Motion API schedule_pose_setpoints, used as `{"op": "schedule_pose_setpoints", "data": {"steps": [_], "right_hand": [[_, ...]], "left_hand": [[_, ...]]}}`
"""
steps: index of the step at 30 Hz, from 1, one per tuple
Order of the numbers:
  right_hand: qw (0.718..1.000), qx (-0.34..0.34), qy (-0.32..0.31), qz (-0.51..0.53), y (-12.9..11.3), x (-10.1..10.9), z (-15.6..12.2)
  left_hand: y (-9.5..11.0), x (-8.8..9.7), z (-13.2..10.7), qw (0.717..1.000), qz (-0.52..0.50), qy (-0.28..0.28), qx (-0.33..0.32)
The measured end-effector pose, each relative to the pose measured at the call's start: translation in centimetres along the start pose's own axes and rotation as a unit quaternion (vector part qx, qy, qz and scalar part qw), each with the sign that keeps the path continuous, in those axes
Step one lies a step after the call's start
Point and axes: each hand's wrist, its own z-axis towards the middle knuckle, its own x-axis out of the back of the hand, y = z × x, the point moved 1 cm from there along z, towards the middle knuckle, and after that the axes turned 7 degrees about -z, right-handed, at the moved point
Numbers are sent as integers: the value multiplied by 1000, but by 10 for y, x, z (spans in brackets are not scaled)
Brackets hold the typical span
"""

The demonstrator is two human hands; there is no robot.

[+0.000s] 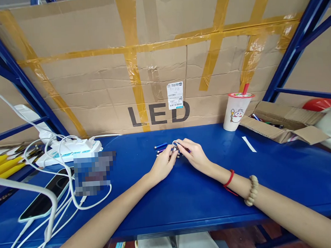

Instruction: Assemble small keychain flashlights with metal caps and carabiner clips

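Observation:
My left hand (162, 164) and my right hand (196, 155) meet over the middle of the blue table, fingertips pinched together. Between them is a small silvery part (175, 147), too small to name, with a pale curved loop (175, 141) at its top. A bit of dark blue or purple shows under the fingers of my right hand; I cannot tell whether it is held. Just beyond my left hand lie slim shiny blue tubes (160, 145) with silvery ends, one partly hidden by the fingers. Small silvery bits sit on the table beneath the fingertips.
White cables and a power strip (71, 149) crowd the left, beside a phone (46, 196) and a blurred-out item (92, 173). A drink cup (236, 112), a paper strip (249, 144) and an open cardboard box (280, 124) stand right. A large taped carton (101, 79) forms the back.

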Motion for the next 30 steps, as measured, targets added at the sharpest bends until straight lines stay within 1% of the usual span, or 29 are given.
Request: {"op": "schedule_pose_setpoints", "data": {"steps": [3,5,8,10,13,17,20,22,24,26,28,29,30], "right_hand": [[1000,-6,7,1,-2,-2,-1],[1000,-16,21,4,-1,-2,0],[997,-42,62,-8,7,1,4],[996,-49,63,-45,13,3,6],[988,-74,12,-133,21,7,7],[958,-92,-43,-269,25,12,5],[934,-88,-55,-343,31,14,2],[927,-76,-46,-364,35,13,0],[938,-64,-25,-341,35,11,0],[962,-68,-4,-264,30,8,1],[989,-83,-11,-118,21,4,2],[994,-98,-17,-35,16,3,3],[993,-112,-10,37,11,2,4]], "left_hand": [[1,0,-1,1000,-13,0,19],[4,0,-3,1000,2,-10,24],[8,-2,-5,997,62,-34,-11],[9,-3,-6,995,93,-32,-28],[7,-1,-5,994,108,14,2],[3,2,-3,987,125,92,35],[3,4,-3,985,123,117,38],[4,4,-3,986,117,119,24],[5,4,-3,987,118,113,9],[5,3,-3,986,125,108,4],[4,3,-3,985,132,111,4],[4,3,-3,984,134,115,3],[4,3,-4,983,135,121,1]]}}
